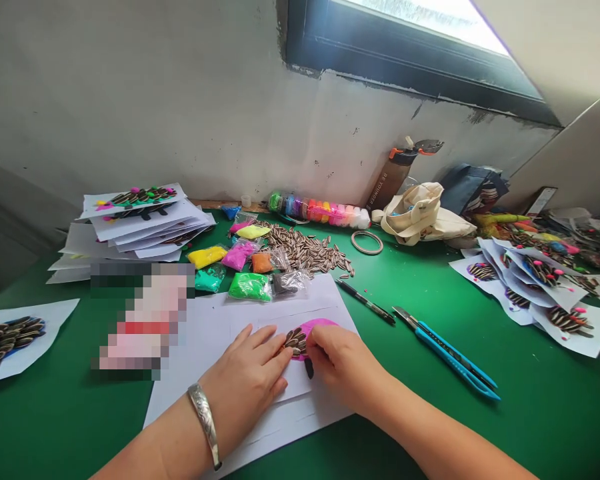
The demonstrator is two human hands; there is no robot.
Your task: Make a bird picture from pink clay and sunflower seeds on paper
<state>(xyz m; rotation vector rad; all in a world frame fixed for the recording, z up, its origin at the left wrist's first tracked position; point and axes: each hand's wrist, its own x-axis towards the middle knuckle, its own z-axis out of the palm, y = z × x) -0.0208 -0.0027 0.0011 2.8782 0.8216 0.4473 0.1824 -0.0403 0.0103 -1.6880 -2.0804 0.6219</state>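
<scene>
A white paper sheet (180, 393) lies before me with a smaller white sheet on top. On it is a flat patch of magenta clay (325, 324), partly covered by overlapping striped sunflower seeds (296, 341). My left hand (253, 363) rests on the paper, fingers stretched out, fingertips touching the left edge of the seeds. At their right edge, my right hand (343, 367) is closed in a pinch over the clay; whatever is between its fingertips is hidden. A dark seed-like piece (309, 368) shows just below those fingers.
Loose sunflower seeds (305, 248) lie behind the paper, beside bagged coloured clay (250, 287). A pen (365, 301) and blue utility knife (450, 357) lie to the right. Finished-looking seed pictures are stacked left (145, 227) and right (545, 287). A bottle (390, 177) stands by the wall.
</scene>
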